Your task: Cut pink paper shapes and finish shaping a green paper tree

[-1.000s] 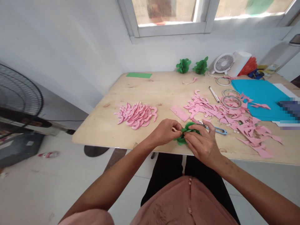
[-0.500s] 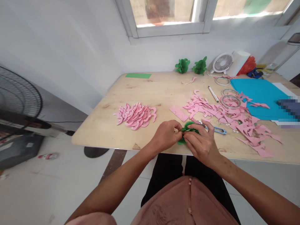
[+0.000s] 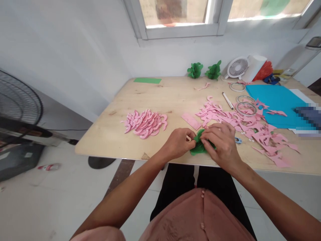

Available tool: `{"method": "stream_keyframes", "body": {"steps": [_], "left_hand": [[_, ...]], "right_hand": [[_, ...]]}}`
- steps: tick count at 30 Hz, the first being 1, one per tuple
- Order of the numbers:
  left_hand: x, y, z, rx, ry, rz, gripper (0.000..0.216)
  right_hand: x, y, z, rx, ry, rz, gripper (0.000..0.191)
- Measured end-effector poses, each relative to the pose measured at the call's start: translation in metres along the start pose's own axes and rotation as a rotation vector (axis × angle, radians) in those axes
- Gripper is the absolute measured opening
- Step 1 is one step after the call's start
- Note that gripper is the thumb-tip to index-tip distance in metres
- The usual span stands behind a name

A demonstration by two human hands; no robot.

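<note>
A green paper ornament (image 3: pixel 199 147) made of folded pieces sits at the near edge of the wooden table (image 3: pixel 160 100). My left hand (image 3: pixel 178 142) pinches its left side with closed fingers. My right hand (image 3: pixel 221 144) curls over its top and right side, fingers pressed on the paper. A pile of cut pink crescent shapes (image 3: pixel 145 122) lies to the left of my hands. Pink paper scraps (image 3: pixel 240 124) spread to the right, partly covering small blue-handled scissors (image 3: pixel 237 139).
Two finished green paper ornaments (image 3: pixel 204 71) stand at the table's far edge beside a small white fan (image 3: pixel 237 67). Tape rings (image 3: pixel 244 107), a pen (image 3: pixel 227 100), a blue sheet (image 3: pixel 276 100) and a green sheet (image 3: pixel 147 80) lie on the table. A large floor fan (image 3: pixel 17 110) stands at left.
My right hand has shifted up and over the green ornament, now covering most of the scissors behind it. My left hand keeps its pinch in the same place.
</note>
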State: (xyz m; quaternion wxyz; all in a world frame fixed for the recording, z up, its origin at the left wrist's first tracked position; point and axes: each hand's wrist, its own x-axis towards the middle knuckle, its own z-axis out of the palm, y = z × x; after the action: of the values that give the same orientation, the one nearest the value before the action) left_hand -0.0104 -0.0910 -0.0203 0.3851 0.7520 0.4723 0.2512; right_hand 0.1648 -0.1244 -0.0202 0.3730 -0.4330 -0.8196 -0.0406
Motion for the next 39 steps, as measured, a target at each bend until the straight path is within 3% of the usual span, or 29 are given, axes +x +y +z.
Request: {"method": "stream_keyframes", "body": {"steps": [14,28,39], "left_hand": [[-0.003,0.01,-0.005,-0.013,-0.032,0.023,0.014],[-0.004,0.011,-0.004,0.003,-0.029,0.029,0.014],[-0.002,0.007,-0.005,-0.006,-0.058,0.052,0.017]], "right_hand": [[0.008,0.007,-0.006,0.017,-0.263,0.012,0.012],[0.005,-0.008,-0.002,-0.168,-0.136,-0.038,0.013],[0.002,-0.004,-0.003,-0.059,-0.128,0.06,0.014]]}}
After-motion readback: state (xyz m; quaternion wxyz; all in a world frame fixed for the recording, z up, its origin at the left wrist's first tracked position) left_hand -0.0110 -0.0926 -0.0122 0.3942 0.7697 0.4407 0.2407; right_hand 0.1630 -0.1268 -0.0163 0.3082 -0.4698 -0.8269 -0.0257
